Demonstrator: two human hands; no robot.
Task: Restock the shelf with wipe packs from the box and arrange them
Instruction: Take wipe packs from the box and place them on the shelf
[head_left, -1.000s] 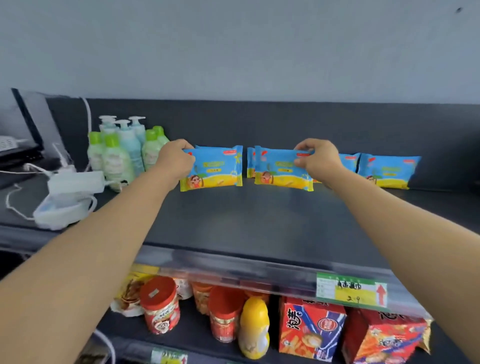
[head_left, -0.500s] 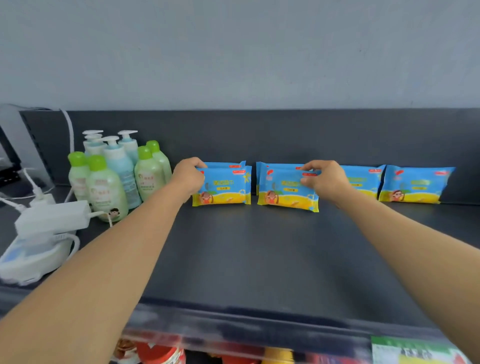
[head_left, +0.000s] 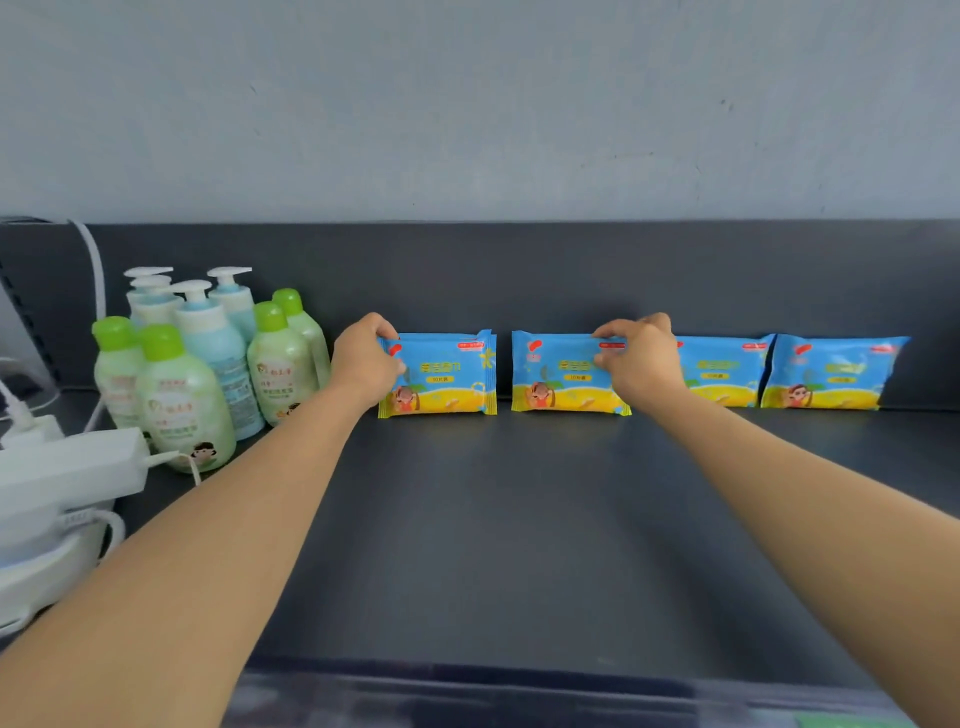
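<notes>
Both hands reach to the back of the shelf (head_left: 519, 519), each closed on the top edge of a wipe pack so it stands upright against the dark back panel (head_left: 519, 270), label facing out. The left hand (head_left: 363, 364) pinches the top-left corner of the left pack (head_left: 447, 376), just right of the bottles (head_left: 208, 364). The right hand (head_left: 641, 364) grips the top-right corner of the second pack (head_left: 561, 376), fingers curled over its edge. A narrow gap separates these two, apparently to keep the row evenly spaced.

Four packs show in the row: the two held, a third (head_left: 727, 371) partly hidden behind the right hand, and a fourth (head_left: 831, 374) at the far right. Seven bottles are visible, four with green caps and three with pumps. The box is out of view.
</notes>
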